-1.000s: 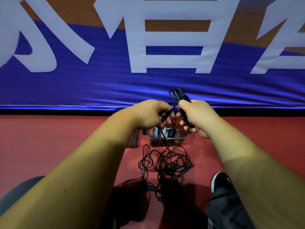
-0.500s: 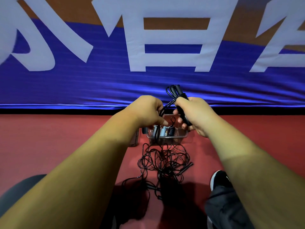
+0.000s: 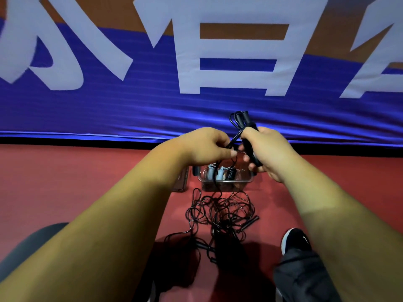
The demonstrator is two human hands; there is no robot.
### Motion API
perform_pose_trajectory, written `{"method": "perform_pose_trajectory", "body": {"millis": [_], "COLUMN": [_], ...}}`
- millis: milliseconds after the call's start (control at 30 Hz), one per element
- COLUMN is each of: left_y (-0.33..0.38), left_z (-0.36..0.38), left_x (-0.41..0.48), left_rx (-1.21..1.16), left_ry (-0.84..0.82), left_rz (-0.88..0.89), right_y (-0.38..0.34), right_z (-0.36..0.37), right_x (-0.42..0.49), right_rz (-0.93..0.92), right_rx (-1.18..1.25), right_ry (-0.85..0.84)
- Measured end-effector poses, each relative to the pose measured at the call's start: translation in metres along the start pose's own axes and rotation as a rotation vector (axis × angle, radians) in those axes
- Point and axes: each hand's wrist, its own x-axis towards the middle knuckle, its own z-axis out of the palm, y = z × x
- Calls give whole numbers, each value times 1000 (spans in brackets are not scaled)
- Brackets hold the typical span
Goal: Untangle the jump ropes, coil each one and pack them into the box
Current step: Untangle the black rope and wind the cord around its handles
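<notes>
Head view: both hands are raised close together, above the box.
Right hand (image 3: 268, 153): fingers are wrapped round the black handles (image 3: 245, 118) and a few loops; the loop ends stick out above the fist.
Left hand (image 3: 205, 147): pinches the cord (image 3: 235, 138) just beside the right fist, with the strand taut between them.
Tangle (image 3: 220, 212): thin black cord in loose loops, heaped on the floor below the grip; one strand runs up to the left hand.
Box (image 3: 224, 185): clear plastic, under the hands, holding grey and black coils (image 3: 220, 173).
Handling: judged light, limp, smooth and kink-prone; hold by the stiff handles and feed the cord through the pinch.
</notes>
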Motion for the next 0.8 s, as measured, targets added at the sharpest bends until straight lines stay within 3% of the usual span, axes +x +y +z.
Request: {"method": "perform_pose_trajectory", "body": {"millis": [100, 233, 400, 567, 800], "left_y": [1, 1, -2, -10, -19], "left_z": [0, -1, 4, 3, 14], "left_x": [-1, 0, 3, 2, 2], "left_rx": [-259, -300, -492, -455, -318], "left_ry": [25, 22, -74, -150, -271], "left_rz": [23, 38, -65, -126, -154], "right_y": [0, -2, 0, -2, -1], "right_z": [2, 1, 0, -2, -2], "right_x": [-3, -4, -3, -9, -13], "right_rz": [-21, -13, 40, 84, 81], "right_rx": [-60, -157, -123, 76, 93], "right_ry": [-13, -14, -72, -225, -274]}}
